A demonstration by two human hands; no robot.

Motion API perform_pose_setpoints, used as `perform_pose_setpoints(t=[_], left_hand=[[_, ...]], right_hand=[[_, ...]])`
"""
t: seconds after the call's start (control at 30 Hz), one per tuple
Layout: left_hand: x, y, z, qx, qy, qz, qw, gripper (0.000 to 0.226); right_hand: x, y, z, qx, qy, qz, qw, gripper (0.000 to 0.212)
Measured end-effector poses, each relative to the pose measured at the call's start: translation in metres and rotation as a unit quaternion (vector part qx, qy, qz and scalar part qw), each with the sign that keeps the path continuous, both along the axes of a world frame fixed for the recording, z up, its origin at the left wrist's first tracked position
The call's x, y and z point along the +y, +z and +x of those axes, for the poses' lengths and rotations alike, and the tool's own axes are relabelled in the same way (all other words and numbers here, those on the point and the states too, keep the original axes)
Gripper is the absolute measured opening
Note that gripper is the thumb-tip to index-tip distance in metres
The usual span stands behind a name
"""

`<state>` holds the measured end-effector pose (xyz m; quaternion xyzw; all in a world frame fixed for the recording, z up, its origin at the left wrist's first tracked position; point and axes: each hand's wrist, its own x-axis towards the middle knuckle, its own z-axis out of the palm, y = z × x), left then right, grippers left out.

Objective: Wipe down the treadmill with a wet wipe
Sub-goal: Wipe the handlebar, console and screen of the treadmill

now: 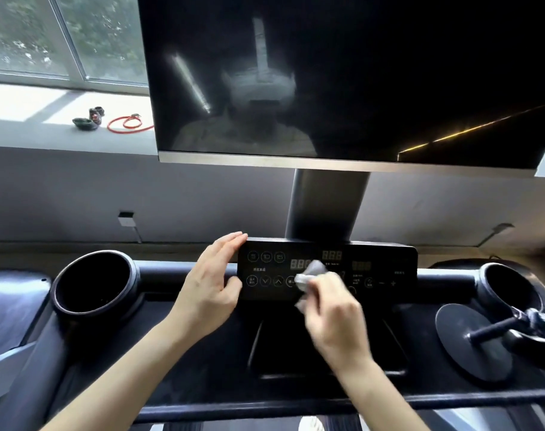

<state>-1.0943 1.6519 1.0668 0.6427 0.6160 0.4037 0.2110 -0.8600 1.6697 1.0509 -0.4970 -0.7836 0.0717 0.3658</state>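
Observation:
The treadmill's black control panel (386,269) with round buttons and red digit displays sits in the middle of the console. My right hand (333,318) grips a crumpled white wet wipe (311,273) and presses it on the panel's middle. My left hand (212,284) is on the panel's left edge, fingers straight over the top corner and thumb on the lower left front. Above the panel, a large dark screen (342,76) stands on a grey post (325,206).
Round black cup holders sit at the console's left (94,284) and right (510,290). A black disc with a clamp arm (476,340) lies at the right. A recessed tray (280,365) is below the panel. A red cord (129,123) and small dark items lie on the windowsill.

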Motion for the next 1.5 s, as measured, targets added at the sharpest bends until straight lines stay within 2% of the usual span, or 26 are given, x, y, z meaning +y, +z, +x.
perform_pose_setpoints(t=[0.07,0.13,0.17,0.23,0.3,0.4,0.47,0.53,0.63,0.7,0.73,0.8,0.9,0.97,1.1,1.2,1.27,1.4,1.43,1.5], left_hand=[[0.0,-0.003,0.001,0.033,-0.007,0.007,0.999,0.078],[0.0,-0.007,0.0,0.034,-0.006,0.006,0.999,0.08],[0.001,-0.007,0.001,0.034,-0.004,0.008,0.999,0.08],[0.003,-0.006,0.0,0.034,0.004,0.011,0.999,0.08],[0.005,-0.003,-0.001,0.036,0.009,0.009,0.999,0.079],[0.003,0.004,-0.002,0.057,0.016,0.013,0.998,0.073],[0.003,0.005,-0.002,0.078,0.01,0.022,0.997,0.069],[0.003,0.004,-0.002,0.112,-0.004,0.044,0.993,0.067],[0.007,0.003,0.002,0.197,-0.037,0.09,0.976,0.073],[0.011,0.006,0.009,0.275,-0.053,0.106,0.954,0.085],[0.014,0.008,0.016,0.314,-0.061,0.106,0.942,0.093],[0.022,0.012,0.033,0.369,-0.081,0.091,0.921,0.112],[0.033,0.012,0.056,0.407,-0.092,0.052,0.907,0.128],[0.037,0.011,0.066,0.414,-0.088,0.041,0.905,0.126],[0.037,0.008,0.068,0.379,-0.079,0.055,0.92,0.118],[0.038,0.007,0.068,0.367,-0.078,0.059,0.925,0.116],[0.039,0.006,0.07,0.361,-0.075,0.06,0.927,0.116],[0.039,0.005,0.07,0.352,-0.071,0.064,0.931,0.115],[0.039,0.006,0.07,0.351,-0.073,0.063,0.931,0.115],[0.038,0.008,0.069,0.356,-0.075,0.06,0.93,0.115]], right_hand=[[0.002,-0.003,0.028,0.047,-0.121,-0.023,0.991,0.022],[0.0,-0.008,0.017,0.058,-0.172,-0.02,0.983,0.023],[-0.003,-0.01,0.001,0.051,-0.157,-0.007,0.986,0.023],[-0.01,-0.015,-0.042,0.021,-0.064,0.011,0.998,0.017],[-0.019,-0.02,-0.076,-0.042,0.021,0.01,0.999,0.009],[-0.018,-0.02,-0.068,-0.094,0.063,0.032,0.993,0.005],[-0.013,-0.015,-0.031,-0.051,0.023,0.019,0.998,0.011],[-0.006,-0.012,0.018,-0.005,-0.076,0.004,0.997,0.02],[0.008,-0.007,0.08,0.045,-0.238,-0.046,0.969,0.018],[0.012,-0.007,0.073,0.07,-0.274,-0.054,0.957,0.016],[0.011,-0.007,0.058,0.074,-0.258,-0.04,0.962,0.016],[0.0,-0.006,0.019,0.065,-0.16,-0.006,0.985,0.013],[-0.01,-0.01,0.002,0.012,-0.044,0.021,0.999,0.011],[0.001,-0.013,0.037,0.042,-0.084,0.002,0.996,0.015],[0.028,-0.008,0.113,0.1,-0.262,-0.036,0.959,0.017],[0.035,-0.005,0.114,0.124,-0.311,-0.035,0.942,0.02],[0.027,-0.006,0.088,0.123,-0.289,-0.017,0.949,0.02],[0.002,-0.007,0.037,0.093,-0.082,0.007,0.992,0.02],[0.004,-0.007,0.041,0.086,-0.063,0.008,0.994,0.019],[0.019,-0.008,0.066,0.084,-0.12,0.007,0.989,0.012]])
